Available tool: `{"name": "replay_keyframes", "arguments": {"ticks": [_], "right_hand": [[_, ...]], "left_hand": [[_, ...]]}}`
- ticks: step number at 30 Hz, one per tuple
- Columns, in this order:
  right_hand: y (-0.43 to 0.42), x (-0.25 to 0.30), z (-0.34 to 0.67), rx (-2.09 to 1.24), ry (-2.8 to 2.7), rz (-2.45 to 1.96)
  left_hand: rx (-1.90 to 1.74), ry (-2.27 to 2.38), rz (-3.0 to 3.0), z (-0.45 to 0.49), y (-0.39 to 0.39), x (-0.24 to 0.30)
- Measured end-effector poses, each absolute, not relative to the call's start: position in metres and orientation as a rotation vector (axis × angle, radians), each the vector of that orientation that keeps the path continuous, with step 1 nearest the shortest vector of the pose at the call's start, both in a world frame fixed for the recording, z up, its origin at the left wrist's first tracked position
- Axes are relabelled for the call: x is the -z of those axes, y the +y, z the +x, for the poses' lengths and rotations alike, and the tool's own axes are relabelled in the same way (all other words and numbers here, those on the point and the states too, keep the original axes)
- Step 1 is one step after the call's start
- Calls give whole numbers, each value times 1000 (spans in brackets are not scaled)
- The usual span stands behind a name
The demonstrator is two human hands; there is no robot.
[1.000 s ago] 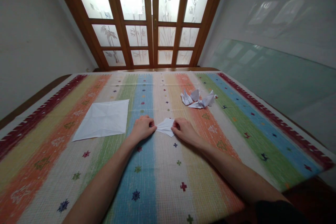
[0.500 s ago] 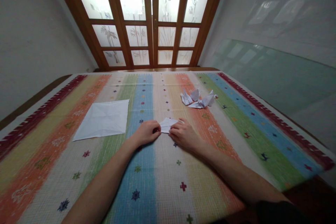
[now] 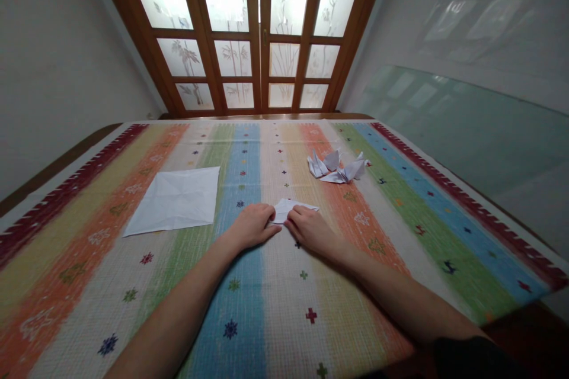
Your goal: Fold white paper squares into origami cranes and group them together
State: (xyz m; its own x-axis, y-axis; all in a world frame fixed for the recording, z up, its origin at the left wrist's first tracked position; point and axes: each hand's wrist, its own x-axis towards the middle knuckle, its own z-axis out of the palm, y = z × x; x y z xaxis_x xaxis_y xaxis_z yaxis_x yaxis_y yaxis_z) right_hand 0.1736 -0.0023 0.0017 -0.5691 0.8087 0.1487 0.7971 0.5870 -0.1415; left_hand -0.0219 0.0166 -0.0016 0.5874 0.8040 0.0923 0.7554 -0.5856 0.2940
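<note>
A small folded piece of white paper [image 3: 291,208] lies on the striped tablecloth [image 3: 267,308] at the middle of the table. My left hand [image 3: 253,227] presses its fingers together on the paper's left end. My right hand [image 3: 309,228] is closed over the paper's near right edge, covering part of it. Both hands touch each other at the fingertips over the paper.
A flat creased white sheet [image 3: 175,200] lies to the left. Several folded white paper figures [image 3: 336,167] sit farther back on the right. Wooden glass-paned doors [image 3: 262,29] stand behind the table. A glass panel [image 3: 466,124] leans along the right wall.
My hands have moved closer together over the folded paper; the right hand slid left along it, and less of the paper shows between them.
</note>
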Motion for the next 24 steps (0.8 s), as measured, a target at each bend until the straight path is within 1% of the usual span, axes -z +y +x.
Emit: {"name": "replay_keyframes", "arguments": {"ticks": [7, 15, 20, 24], "right_hand": [[9, -8, 170, -381, -2458, -1571], [14, -1, 181, -640, -2324, -1364], [16, -3, 187, -822, -2189, -1384], [16, -6, 190, -834, -2137, -1448]], "left_hand": [[-373, 1368, 2535, -20, 17, 6], [-528, 1254, 2535, -21, 18, 15], [-580, 1306, 2400, -20, 19, 11], [-576, 1365, 2329, -17, 20, 8]]}}
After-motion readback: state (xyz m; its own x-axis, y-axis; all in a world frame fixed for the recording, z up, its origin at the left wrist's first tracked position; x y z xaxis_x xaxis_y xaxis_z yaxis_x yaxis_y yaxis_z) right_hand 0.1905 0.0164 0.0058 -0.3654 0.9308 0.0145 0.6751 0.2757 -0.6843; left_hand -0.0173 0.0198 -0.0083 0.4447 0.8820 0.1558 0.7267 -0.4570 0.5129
